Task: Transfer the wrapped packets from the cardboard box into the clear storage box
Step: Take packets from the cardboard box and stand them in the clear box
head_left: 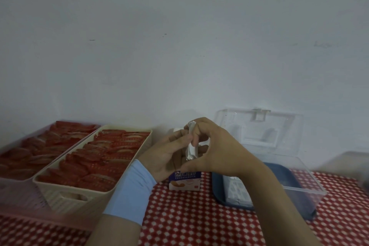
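A small stack of white wrapped packets (191, 146) is held upright between both hands above the table. My left hand (168, 156), with a light blue wristband, cups the stack from the left. My right hand (217, 149) pinches it from the right and top. Just below the hands stands the small white and purple cardboard box (184, 182), partly hidden by them. To the right sits the clear storage box (299, 187) with a dark blue base, its clear lid (259, 132) tipped back against the wall. White packets (236, 189) lie inside it at its left end.
Two baskets of red wrapped items stand at the left: a cream one (60, 195) and a pink one (12, 191) beside it. The table has a red and white patterned cloth (189, 221). A blurred grey object (355, 164) sits at the right edge. A plain wall rises behind.
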Available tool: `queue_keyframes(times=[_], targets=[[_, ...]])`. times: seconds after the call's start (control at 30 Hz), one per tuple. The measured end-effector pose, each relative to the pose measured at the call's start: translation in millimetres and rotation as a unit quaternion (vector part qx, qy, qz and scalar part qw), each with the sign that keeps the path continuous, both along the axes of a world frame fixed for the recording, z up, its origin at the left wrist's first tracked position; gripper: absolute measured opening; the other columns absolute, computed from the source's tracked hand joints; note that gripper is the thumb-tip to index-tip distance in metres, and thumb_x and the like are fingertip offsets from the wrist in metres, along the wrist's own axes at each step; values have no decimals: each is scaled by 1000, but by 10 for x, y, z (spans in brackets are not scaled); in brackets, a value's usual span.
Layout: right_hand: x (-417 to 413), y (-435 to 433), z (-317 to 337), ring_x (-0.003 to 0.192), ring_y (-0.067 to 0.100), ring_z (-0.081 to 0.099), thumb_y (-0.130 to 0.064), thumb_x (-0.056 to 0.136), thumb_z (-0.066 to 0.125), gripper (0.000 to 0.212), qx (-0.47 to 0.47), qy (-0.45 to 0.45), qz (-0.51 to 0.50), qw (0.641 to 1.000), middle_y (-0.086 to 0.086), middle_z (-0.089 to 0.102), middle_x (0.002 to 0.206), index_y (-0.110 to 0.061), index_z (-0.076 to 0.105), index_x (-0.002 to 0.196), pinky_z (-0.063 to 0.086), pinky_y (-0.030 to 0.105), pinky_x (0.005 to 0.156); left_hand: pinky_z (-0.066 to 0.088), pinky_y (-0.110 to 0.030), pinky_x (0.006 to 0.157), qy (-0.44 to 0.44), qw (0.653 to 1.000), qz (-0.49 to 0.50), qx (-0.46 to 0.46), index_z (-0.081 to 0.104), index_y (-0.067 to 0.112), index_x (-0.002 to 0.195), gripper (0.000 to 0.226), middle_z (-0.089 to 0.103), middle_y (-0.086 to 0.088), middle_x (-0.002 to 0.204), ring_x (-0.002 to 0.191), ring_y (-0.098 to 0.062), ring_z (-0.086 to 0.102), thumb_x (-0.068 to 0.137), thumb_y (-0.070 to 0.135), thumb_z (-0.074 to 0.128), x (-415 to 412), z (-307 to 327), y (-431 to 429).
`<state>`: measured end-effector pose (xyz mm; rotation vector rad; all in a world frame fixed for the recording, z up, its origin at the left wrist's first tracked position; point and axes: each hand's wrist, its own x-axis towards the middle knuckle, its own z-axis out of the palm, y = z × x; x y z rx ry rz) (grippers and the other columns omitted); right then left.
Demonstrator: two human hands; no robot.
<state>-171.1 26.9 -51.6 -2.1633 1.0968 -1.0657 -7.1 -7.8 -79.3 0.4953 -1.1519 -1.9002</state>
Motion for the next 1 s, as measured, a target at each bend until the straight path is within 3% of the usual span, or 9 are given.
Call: queue_keyframes(times=[0.13, 0.27, 0.43, 0.53, 0.63, 0.77, 0.83, 0.9, 1.0], targets=[[20, 35, 27, 107, -2, 60, -23, 55, 98, 57, 10, 13, -16, 1000, -25, 44, 139, -20, 51, 85, 59, 23, 81, 61, -34, 72, 7, 1000, 5, 5, 60, 2, 114, 31, 72, -15, 106, 88, -26, 72, 86, 16, 60, -10, 4, 18], [18, 32, 18, 109, 3, 63, -26, 54, 98, 58, 44, 26, -7, 999, -22, 51, 137, -22, 52, 89, 60, 33, 85, 60, -34, 78, -10, 1000, 0, -5, 65, 1, 110, 32, 71, -18, 107, 93, -26, 72, 83, 19, 69, 20, -4, 22], [-99, 18, 86, 85, 10, 66, -14, 94, 67, 27, 119, -157, 42, 980, 2, 68, 106, -13, 54, 118, 54, 26, 78, 62, -37, 71, 1, 1000, -5, -9, 61, -8, 119, 36, 70, -23, 106, 86, -28, 72, 87, 10, 64, 76, -48, 3], [-139, 0, 104, 79, 11, 65, -2, 97, 60, 37, 114, -159, -12, 981, -2, 69, 87, -17, 58, 130, 52, 19, 77, 61, -36, 71, -10, 998, -46, -36, 73, 0, 107, 43, 71, -19, 101, 81, -28, 72, 71, 18, 87, 80, -45, 4], [-164, 9, 109, 83, 7, 70, -4, 94, 65, 29, 130, -124, -27, 983, -6, 74, 85, -16, 70, 120, 52, 16, 77, 60, -32, 69, -41, 995, -71, -49, 75, 4, 104, 41, 71, -16, 100, 77, -24, 70, 69, 20, 89, 80, -34, 28], [-217, 18, 114, 88, 8, 72, -4, 92, 68, 16, 114, -104, -53, 987, -3, 78, 89, -15, 78, 98, 54, 18, 79, 61, -36, 72, -115, 991, -51, -54, 61, -3, 115, 31, 72, -21, 108, 87, -30, 73, 88, 12, 64, 78, 10, 45], [-236, 24, 112, 85, 11, 73, -2, 92, 67, 17, 112, -96, -63, 987, -1, 78, 86, -13, 78, 92, 58, 25, 80, 59, -46, 86, -211, 972, -12, -105, 62, 3, 110, 31, 72, -21, 112, 98, -36, 72, 84, 19, 70, 79, 65, 28], [-273, 18, 115, 81, 16, 72, -1, 92, 66, 17, 107, -85, -83, 987, 2, 77, 85, -13, 78, 92, 60, 34, 83, 54, -53, 95, -344, 917, 71, -186, 71, 18, 94, 34, 76, -10, 102, 99, -33, 72, 68, 40, 77, 67, 146, 32], [-334, 9, 160, 84, 27, 72, -3, 92, 66, 19, 89, -63, -116, 987, 4, 77, 85, -17, 79, 90, 61, 43, 83, 57, -46, 87, -467, 831, 140, -269, 72, 37, 84, 33, 76, 11, 85, 84, -15, 74, 58, 57, 70, -8, 257, 89]])
